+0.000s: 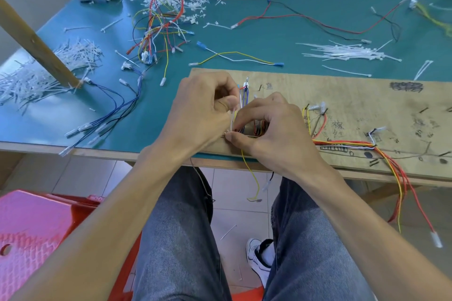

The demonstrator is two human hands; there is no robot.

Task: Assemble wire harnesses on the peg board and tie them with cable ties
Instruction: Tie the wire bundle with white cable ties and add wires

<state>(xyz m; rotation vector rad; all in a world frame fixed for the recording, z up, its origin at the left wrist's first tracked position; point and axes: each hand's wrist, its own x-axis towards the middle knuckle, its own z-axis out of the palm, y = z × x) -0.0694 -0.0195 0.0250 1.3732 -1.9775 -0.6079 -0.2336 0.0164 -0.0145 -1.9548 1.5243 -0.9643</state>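
A brown peg board (pixel 342 95) with handwritten marks lies on the teal table near its front edge. A wire harness (pixel 347 145) of red, yellow, orange, black and white wires runs along its near side and hangs off at the right. At the board's left end my left hand (pixel 203 110) pinches a white cable tie (pixel 232 118) and holds it upright. My right hand (pixel 269 127) pinches the wire bundle where the tie wraps it, thumb on the board's edge. The bundle under my fingers is mostly hidden. A yellow wire (pixel 252 173) dangles below the table.
Loose cable ties (pixel 347 52) lie behind the board at the right. A tangle of coloured wires (pixel 159 27) and blue wires (pixel 115 107) lie at the left, with heaps of cut tie ends (pixel 36 73). A slanted wooden post (pixel 36 44) stands left. A red stool (pixel 36 234) is below.
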